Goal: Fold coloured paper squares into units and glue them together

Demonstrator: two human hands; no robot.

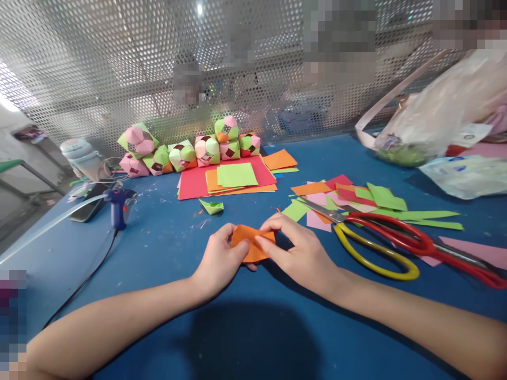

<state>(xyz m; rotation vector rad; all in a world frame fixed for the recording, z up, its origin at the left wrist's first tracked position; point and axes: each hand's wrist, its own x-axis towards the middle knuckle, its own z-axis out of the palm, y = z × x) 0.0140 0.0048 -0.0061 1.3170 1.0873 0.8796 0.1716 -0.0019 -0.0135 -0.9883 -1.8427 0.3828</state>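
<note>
Between my two hands is a small orange sheet of paper, raised just over the blue table. My left hand grips its left side, thumb lying on the upper face and fingers underneath. At the right edge, my right hand pinches the paper between thumb and forefinger. Just beyond the hands lies a small folded green paper piece. A stack of red sheets sits farther back, with orange sheets and a light green square on top.
Folded paper balls line the back by a perforated metal screen. A blue glue gun with its cord, a phone and a bottle stand left. Scissors, paper scraps and plastic bags occupy the right.
</note>
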